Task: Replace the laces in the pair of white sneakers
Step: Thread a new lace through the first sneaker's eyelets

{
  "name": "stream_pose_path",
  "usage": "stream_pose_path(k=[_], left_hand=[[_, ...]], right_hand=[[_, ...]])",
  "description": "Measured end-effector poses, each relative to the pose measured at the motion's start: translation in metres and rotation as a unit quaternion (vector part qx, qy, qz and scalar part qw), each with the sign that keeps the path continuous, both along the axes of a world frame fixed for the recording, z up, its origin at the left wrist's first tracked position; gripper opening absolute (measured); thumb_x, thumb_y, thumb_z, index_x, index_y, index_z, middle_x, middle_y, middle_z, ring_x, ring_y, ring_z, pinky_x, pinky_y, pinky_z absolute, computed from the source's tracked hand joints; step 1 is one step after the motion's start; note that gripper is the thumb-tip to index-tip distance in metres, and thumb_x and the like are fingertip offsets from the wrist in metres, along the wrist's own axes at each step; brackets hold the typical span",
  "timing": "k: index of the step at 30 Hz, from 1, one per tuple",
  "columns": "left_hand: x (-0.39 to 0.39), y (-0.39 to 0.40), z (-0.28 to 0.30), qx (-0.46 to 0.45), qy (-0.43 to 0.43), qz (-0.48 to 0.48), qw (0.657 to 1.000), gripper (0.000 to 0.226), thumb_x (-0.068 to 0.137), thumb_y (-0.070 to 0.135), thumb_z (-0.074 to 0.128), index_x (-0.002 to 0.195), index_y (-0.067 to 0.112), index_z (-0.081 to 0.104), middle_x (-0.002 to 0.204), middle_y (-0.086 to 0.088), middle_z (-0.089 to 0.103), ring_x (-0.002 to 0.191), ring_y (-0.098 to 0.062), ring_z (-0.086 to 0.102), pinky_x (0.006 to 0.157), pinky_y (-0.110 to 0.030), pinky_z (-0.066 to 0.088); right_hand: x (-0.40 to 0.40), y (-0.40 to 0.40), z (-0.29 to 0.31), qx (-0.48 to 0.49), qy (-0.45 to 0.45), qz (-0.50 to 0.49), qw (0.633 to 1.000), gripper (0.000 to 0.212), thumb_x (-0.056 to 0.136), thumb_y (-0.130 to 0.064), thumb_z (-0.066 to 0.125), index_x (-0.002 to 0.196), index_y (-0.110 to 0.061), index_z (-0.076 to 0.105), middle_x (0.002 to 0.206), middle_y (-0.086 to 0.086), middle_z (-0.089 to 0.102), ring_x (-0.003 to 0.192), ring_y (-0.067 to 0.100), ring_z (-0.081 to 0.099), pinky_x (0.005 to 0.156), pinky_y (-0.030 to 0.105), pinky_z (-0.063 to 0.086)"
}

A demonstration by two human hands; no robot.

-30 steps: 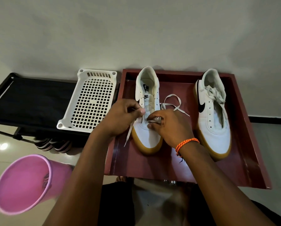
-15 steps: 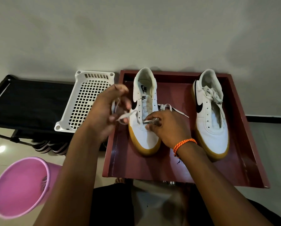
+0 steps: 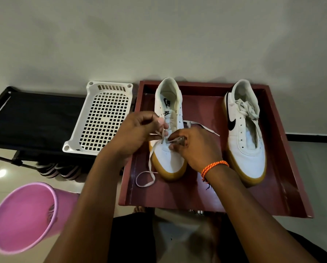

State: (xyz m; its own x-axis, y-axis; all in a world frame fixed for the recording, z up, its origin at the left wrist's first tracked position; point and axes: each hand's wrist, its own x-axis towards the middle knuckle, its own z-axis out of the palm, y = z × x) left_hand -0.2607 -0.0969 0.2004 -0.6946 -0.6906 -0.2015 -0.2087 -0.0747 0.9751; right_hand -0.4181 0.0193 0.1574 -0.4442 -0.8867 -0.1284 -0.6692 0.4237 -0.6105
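Note:
Two white sneakers with gum soles stand in a dark red tray (image 3: 284, 168), toes toward me. The left sneaker (image 3: 169, 158) has a white lace (image 3: 149, 168) threaded only through its lowest eyelets. My left hand (image 3: 140, 131) pinches one strand of that lace just left of the tongue. Its loose end curls onto the tray floor by the toe. My right hand (image 3: 194, 147), an orange band at its wrist, pinches the lace at the bottom eyelets; the other end trails off to the right. The right sneaker (image 3: 248, 149) holds a bunched lace near its collar.
A white perforated plastic basket (image 3: 102, 118) lies upside down to the left of the tray, on a black fabric rack (image 3: 30, 118) with striped footwear under it. A pink bucket (image 3: 24, 219) lies tipped at lower left. A grey wall stands behind everything.
My left hand pulled a lace strand out to the left and up, then came back to the eyelets, leaving more slack lace on the tray. My right hand stayed at the lower eyelets.

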Motion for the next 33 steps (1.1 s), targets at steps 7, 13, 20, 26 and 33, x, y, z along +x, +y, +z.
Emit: stream_pose_path(k=[7,13,20,26,33], left_hand=[[0.005,-0.007,0.012,0.266,0.319,0.009,0.910,0.020,0.101,0.025,0.058,0.090,0.009,0.062,0.110,-0.007,0.070,0.089,-0.019,0.077,0.082,-0.038,0.067],[0.004,-0.009,0.006,0.161,0.148,0.099,0.971,0.009,0.106,0.017,0.058,0.102,0.011,0.063,0.092,-0.005,0.071,0.057,-0.017,0.062,0.047,-0.027,0.053],[-0.011,-0.006,-0.035,-0.363,-0.149,0.029,0.919,0.032,0.091,0.010,0.067,0.113,0.032,0.073,0.104,0.005,0.063,0.097,-0.018,0.061,0.093,-0.039,0.050],[-0.011,0.002,-0.032,-0.391,-0.195,-0.063,0.897,0.023,0.079,0.024,0.087,0.095,0.039,0.080,0.125,0.010,0.045,0.123,-0.023,0.046,0.099,-0.031,0.039],[-0.017,0.006,-0.029,-0.382,-0.251,-0.048,0.888,0.016,0.074,0.037,0.095,0.085,0.035,0.082,0.106,0.012,0.049,0.107,-0.014,0.053,0.070,-0.032,0.045]], right_hand=[[0.003,0.002,0.004,-0.020,0.008,-0.007,1.000,0.017,0.085,-0.037,0.083,0.102,-0.038,0.081,0.099,-0.009,0.077,0.090,0.009,0.067,0.065,0.014,0.040],[0.006,0.002,0.004,-0.037,0.058,0.045,0.997,0.005,0.098,-0.026,0.072,0.099,-0.029,0.076,0.095,-0.013,0.054,0.091,0.014,0.061,0.067,0.025,0.049],[-0.009,0.005,-0.001,-0.060,0.048,0.043,0.996,0.031,0.107,-0.035,0.054,0.083,-0.020,0.068,0.106,-0.005,0.049,0.101,0.018,0.044,0.082,0.033,0.037],[-0.021,0.005,0.010,-0.097,-0.314,-0.080,0.941,0.046,0.108,-0.028,0.058,0.064,-0.018,0.061,0.067,0.005,0.053,0.059,0.014,0.048,0.060,0.026,0.040],[-0.027,0.009,0.016,-0.067,-0.527,-0.223,0.817,0.046,0.102,-0.033,0.065,0.060,-0.020,0.053,0.066,0.001,0.058,0.059,0.014,0.052,0.059,0.028,0.035]])
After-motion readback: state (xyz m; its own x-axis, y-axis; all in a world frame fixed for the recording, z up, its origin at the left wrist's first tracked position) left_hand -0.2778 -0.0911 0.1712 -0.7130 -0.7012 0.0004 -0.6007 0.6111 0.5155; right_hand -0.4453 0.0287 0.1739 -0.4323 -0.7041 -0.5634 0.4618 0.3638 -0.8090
